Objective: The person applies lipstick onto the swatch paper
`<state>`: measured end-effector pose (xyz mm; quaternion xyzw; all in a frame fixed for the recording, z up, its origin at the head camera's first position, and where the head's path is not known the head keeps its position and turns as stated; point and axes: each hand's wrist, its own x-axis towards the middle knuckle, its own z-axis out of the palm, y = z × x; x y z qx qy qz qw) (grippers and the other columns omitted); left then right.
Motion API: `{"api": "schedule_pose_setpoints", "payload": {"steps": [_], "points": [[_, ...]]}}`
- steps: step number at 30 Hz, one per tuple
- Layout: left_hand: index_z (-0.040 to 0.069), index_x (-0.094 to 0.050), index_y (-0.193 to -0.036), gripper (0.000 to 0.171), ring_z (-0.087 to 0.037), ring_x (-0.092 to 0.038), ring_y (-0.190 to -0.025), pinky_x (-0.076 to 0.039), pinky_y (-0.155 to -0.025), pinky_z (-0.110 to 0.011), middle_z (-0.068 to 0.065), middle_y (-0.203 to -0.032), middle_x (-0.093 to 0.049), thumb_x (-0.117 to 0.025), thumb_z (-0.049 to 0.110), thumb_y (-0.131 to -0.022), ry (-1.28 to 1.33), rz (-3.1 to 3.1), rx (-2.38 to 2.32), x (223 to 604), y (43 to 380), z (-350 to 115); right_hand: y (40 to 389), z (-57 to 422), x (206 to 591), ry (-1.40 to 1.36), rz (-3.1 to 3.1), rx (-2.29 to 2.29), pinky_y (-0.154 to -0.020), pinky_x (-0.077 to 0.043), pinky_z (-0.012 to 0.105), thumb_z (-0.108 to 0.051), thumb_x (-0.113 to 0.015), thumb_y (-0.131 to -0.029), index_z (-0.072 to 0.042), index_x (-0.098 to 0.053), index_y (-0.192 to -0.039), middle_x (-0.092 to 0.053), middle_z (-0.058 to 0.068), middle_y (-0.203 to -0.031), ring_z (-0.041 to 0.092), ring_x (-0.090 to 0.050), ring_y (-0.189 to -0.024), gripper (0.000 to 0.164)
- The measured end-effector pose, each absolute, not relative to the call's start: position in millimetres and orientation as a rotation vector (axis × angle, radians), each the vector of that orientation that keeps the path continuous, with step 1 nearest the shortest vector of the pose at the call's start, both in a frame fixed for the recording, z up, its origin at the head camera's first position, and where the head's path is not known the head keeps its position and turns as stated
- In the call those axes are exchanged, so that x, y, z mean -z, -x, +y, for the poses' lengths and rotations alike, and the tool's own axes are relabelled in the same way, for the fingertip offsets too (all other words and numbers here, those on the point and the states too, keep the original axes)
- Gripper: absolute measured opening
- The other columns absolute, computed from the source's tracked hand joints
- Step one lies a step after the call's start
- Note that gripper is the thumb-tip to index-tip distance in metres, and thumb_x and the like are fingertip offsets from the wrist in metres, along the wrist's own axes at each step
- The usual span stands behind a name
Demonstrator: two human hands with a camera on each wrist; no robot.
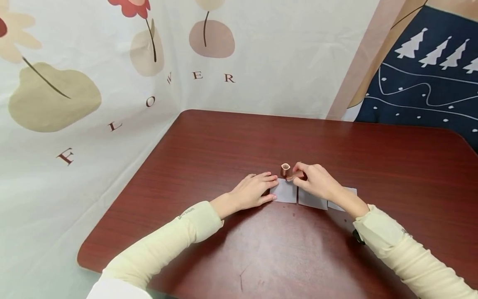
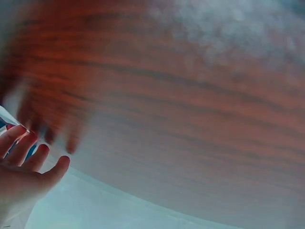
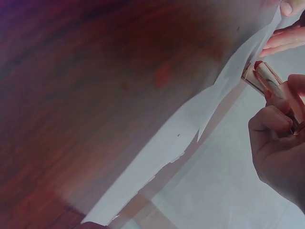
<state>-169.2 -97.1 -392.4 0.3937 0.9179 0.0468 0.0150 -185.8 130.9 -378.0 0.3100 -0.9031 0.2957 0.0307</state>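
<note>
The right hand (image 1: 316, 180) pinches a slim, shiny copper-coloured tube (image 1: 296, 175) between thumb and fingers, its free end pointing left out of the grip. This tube lies along the far edge of the row of paper, close to where the left and middle pieces meet; whether its end touches the paper cannot be told. Just left of the grip stands a short, hollow, square-sided copper-coloured tube (image 1: 285, 172), upright with its open end up, beside the far edge of the left white paper piece (image 1: 285, 193). The right-wrist view shows a small red end among the two copper pieces, though which one bears it is unclear.

The left hand (image 1: 254, 191) lies low with fingers extended and thumb apart, its tips touching the left paper's left side. To the right follow the middle white paper piece (image 1: 313, 202), partly under the right hand, and the right white paper piece (image 1: 352, 191), partly behind the wrist. All rest on the dark red-brown wood-grain surface (image 1: 239, 141), with a white flower-printed cloth (image 1: 280, 66) beyond.
</note>
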Motion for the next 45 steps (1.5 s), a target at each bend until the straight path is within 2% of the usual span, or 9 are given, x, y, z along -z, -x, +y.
{"api": "schedule_pose_setpoints", "payload": {"steps": [11, 20, 29, 34, 40, 45], "points": [[0.012, -0.054, -0.132, 0.049, -0.019, -0.037, -0.131, -0.036, -0.098, -0.039, -0.001, -0.139, -0.045, -0.054, 0.041, -0.093, -1.223, 2.847, -0.175, 393.7, 170.5, -99.4, 187.8, 125.0, 378.1, -0.949, -2.814, -0.853, -0.051, -0.038, 0.026, -0.009, -0.060, -0.081, -0.006, -0.064, -0.093, -0.066, -0.005, -0.073, 0.008, -0.044, -0.053, 0.012], [0.010, -0.052, -0.134, 0.049, -0.021, -0.037, -0.131, -0.037, -0.098, -0.041, -0.003, -0.141, -0.043, -0.053, 0.039, -0.094, -1.245, 2.822, -0.170, 391.1, 171.5, -95.1, 187.0, 127.0, 376.2, -0.939, -2.824, -0.825, -0.049, -0.035, 0.026, -0.011, -0.064, -0.083, -0.005, -0.062, -0.092, -0.056, -0.005, -0.063, 0.009, -0.041, -0.051, 0.011], [0.010, -0.052, -0.134, 0.049, -0.022, -0.036, -0.131, -0.037, -0.098, -0.042, -0.003, -0.141, -0.043, -0.054, 0.038, -0.094, -1.216, 2.827, -0.175, 391.7, 169.5, -96.5, 188.6, 124.0, 377.4, -0.959, -2.827, -0.815, -0.051, -0.038, 0.026, -0.009, -0.065, -0.081, -0.005, -0.062, -0.092, -0.063, 0.000, -0.075, 0.009, -0.045, -0.054, 0.012], [0.010, -0.052, -0.134, 0.049, -0.021, -0.036, -0.131, -0.036, -0.098, -0.042, -0.002, -0.141, -0.043, -0.054, 0.038, -0.094, -1.216, 2.832, -0.176, 391.4, 169.5, -97.5, 188.8, 122.9, 375.8, -0.968, -2.837, -0.801, -0.049, -0.036, 0.026, -0.008, -0.062, -0.080, -0.006, -0.061, -0.090, -0.058, -0.002, -0.068, 0.010, -0.042, -0.052, 0.011], [0.010, -0.051, -0.135, 0.049, -0.021, -0.035, -0.132, -0.035, -0.099, -0.044, -0.002, -0.142, -0.042, -0.053, 0.038, -0.094, -1.190, 2.821, -0.185, 391.0, 169.0, -97.1, 187.9, 123.4, 374.2, -0.970, -2.849, -0.788, -0.050, -0.036, 0.026, -0.008, -0.063, -0.080, -0.003, -0.062, -0.094, -0.061, -0.001, -0.072, 0.009, -0.042, -0.053, 0.015], [0.011, -0.051, -0.135, 0.050, -0.021, -0.035, -0.132, -0.035, -0.100, -0.043, -0.002, -0.141, -0.042, -0.054, 0.039, -0.094, -1.175, 2.816, -0.202, 390.4, 169.3, -97.5, 187.2, 123.1, 374.4, -0.978, -2.866, -0.777, -0.048, -0.035, 0.025, -0.009, -0.062, -0.081, -0.002, -0.061, -0.095, -0.057, -0.003, -0.066, 0.009, -0.040, -0.050, 0.015]]}}
